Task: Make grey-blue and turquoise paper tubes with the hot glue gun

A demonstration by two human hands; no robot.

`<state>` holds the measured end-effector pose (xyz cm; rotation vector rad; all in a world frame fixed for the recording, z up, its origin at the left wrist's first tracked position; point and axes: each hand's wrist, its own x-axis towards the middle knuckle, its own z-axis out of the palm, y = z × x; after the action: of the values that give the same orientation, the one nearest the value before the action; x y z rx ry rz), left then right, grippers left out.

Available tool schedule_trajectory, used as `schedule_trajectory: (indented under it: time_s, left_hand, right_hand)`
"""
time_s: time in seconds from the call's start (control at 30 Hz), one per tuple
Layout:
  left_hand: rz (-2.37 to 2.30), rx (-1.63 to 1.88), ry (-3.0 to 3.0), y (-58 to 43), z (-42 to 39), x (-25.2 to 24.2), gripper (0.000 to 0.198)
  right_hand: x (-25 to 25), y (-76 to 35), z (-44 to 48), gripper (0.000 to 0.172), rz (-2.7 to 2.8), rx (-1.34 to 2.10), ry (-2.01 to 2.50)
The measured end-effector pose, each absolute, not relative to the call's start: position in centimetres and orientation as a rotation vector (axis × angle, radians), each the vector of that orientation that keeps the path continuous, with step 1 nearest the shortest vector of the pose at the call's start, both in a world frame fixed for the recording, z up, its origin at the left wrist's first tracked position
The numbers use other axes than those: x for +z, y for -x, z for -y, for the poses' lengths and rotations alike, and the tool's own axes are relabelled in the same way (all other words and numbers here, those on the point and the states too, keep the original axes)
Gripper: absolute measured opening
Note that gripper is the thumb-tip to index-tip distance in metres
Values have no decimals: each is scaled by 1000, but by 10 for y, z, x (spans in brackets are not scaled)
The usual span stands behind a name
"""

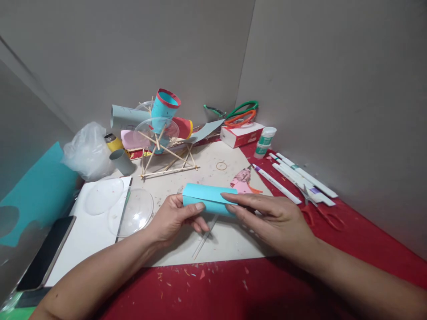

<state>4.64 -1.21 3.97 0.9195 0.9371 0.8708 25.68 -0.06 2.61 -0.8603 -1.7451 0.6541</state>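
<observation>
The left hand (171, 218) grips one end of the rolled blue paper (208, 194), thumb in front, while the right hand (278, 220) pinches its overlapping edge at the other end. The roll is held above the pale sheet (173, 249) on the red table (213, 295), between the stick frame (170, 151) beyond and the person, with scissors (315, 204) off to the right.

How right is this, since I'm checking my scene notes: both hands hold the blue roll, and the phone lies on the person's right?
Not quite: the phone lies on the person's left, as the head view shows. The rest stands: the left hand and right hand both hold the blue roll.
</observation>
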Motion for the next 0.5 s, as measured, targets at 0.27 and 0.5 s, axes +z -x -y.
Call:
schedule_trajectory:
  time_s: [0.27,0.5]
  left_hand:
    - [-889,840,-857,-47,12,35,36]
    - [-810,846,-777,-47,11,33,34]
  right_hand:
    - [35,-256,0,18,1548,979,1087]
    - [34,-257,-1,18,1470,1025,1112]
